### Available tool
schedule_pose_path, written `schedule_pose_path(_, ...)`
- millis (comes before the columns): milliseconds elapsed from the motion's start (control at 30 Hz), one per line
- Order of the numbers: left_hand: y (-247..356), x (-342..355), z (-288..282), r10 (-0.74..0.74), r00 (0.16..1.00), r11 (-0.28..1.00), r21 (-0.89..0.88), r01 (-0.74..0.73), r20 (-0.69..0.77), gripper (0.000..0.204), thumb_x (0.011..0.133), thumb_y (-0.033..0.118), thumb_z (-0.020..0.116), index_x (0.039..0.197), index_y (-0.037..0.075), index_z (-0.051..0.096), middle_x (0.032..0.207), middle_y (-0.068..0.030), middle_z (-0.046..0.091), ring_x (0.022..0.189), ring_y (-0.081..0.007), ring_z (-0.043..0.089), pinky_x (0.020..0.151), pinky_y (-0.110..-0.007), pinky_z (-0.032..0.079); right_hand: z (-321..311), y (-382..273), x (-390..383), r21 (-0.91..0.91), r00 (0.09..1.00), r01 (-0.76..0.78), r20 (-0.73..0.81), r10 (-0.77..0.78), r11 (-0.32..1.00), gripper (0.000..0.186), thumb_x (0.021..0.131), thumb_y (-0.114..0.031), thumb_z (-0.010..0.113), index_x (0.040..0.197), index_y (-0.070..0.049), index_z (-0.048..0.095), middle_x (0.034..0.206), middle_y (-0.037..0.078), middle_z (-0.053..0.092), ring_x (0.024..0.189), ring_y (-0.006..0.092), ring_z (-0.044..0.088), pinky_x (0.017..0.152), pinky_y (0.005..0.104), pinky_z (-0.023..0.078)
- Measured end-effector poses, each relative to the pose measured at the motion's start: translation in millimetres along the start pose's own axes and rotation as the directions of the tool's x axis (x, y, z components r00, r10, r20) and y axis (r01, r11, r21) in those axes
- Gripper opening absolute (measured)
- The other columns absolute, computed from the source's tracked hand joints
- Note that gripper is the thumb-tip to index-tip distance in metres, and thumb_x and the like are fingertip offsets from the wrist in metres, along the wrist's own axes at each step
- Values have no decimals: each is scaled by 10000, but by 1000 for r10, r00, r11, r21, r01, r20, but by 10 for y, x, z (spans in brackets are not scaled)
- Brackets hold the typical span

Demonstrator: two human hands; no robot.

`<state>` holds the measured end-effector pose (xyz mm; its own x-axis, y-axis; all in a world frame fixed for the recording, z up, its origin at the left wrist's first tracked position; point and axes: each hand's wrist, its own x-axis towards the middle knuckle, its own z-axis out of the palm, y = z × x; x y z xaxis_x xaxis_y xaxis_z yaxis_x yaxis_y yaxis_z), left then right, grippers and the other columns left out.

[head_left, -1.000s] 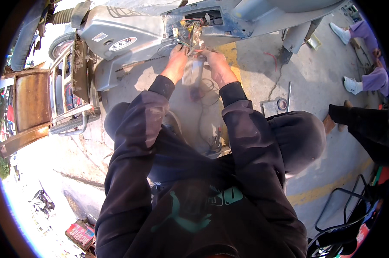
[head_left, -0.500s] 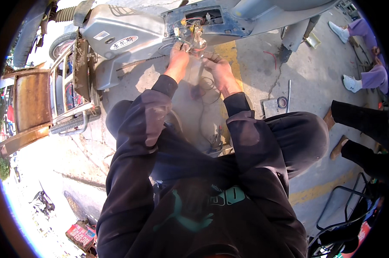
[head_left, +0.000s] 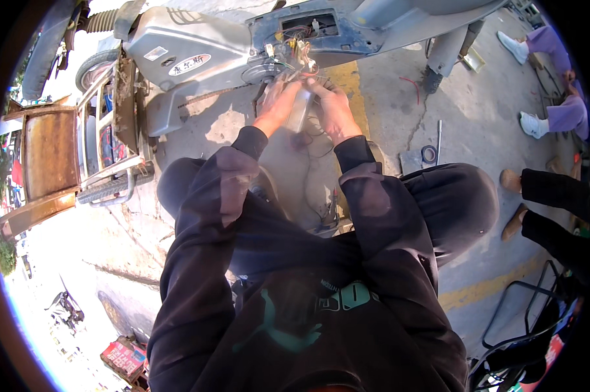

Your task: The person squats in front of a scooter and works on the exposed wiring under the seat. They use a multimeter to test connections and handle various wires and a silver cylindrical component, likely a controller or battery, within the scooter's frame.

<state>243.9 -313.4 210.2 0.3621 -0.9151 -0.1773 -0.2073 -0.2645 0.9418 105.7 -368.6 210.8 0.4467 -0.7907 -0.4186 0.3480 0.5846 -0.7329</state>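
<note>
A bundle of thin coloured wires with connectors [head_left: 302,55] hangs out of an opening in the scooter's blue-grey floor panel [head_left: 360,44]. Just below it, my two hands are close together, thumbs nearly meeting. My left hand [head_left: 279,103], blurred by motion, is closed at the lower ends of the wires. From the right, my right hand [head_left: 335,110] pinches at the same wires with thumb and forefinger. Exactly which strand each hand grips is too small to tell. A loose dark cable [head_left: 306,166] trails down to the ground between my legs.
The scooter's silver side cover [head_left: 190,42] stands at the upper left, near a rusty metal cart [head_left: 50,153]. A roll of black tape [head_left: 429,154] and a metal rod [head_left: 439,140] lie right of my hands. Other people's legs [head_left: 556,186] are at the right, above a black chair frame [head_left: 523,294].
My hands have come closer together and slightly lower, below the connectors. The left hand has turned and shifted right. At the right, a person's foot has moved.
</note>
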Motion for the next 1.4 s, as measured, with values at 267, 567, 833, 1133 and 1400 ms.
schedule_pose_path(267, -70, 38, -57, -6, 992, 999, -35, 2, -124, 561, 875, 328, 643, 1290, -40, 560, 1181, -183, 646, 1106, -268, 582, 1004, -361, 426, 189, -252, -91, -185, 991, -47, -131, 23, 982, 253, 914, -157, 709, 1061, 45, 669, 970, 115, 685, 834, 194, 665, 725, 351, 544)
schedule_pose_path(567, 11, -12, 52, 132, 972, 991, 63, -122, -194, 835, 821, 305, 718, 1470, -57, 338, 1359, -295, 505, 1313, -325, 477, 1074, -387, 395, 154, -188, 118, -213, 994, 95, -39, -106, 972, 146, 872, -141, 680, 969, -37, 713, 895, 55, 686, 784, 151, 635, 698, 311, 509)
schedule_pose_path(833, 166, -6, 179, 172, 964, 966, 226, -125, -202, 679, 811, 291, 746, 1327, -89, 524, 1200, -198, 651, 1114, -236, 608, 983, -332, 455, -327, 327, 492, -322, 954, 221, -125, -273, 920, 195, 923, -49, 555, 1075, -19, 673, 1003, 90, 683, 853, 209, 666, 715, 386, 542)
schedule_pose_path(1133, -144, 127, -6, -54, 992, 997, -61, 47, -115, 476, 854, 226, 711, 1217, -69, 623, 1018, -135, 709, 861, -172, 675, 733, -297, 525, -72, -154, 195, -229, 998, -36, -52, 24, 973, 217, 915, -26, 572, 1112, -13, 661, 1052, 114, 693, 916, 225, 674, 769, 369, 562)
schedule_pose_path(1400, 157, -3, -62, -168, 986, 952, -259, 164, 6, 346, 869, 177, 662, 1126, -53, 646, 929, -84, 686, 756, -145, 655, 654, -279, 531, -129, -202, 93, -397, 999, 41, 15, -38, 917, 213, 907, -98, 652, 1078, 28, 667, 1007, 102, 705, 906, 234, 700, 805, 367, 580)
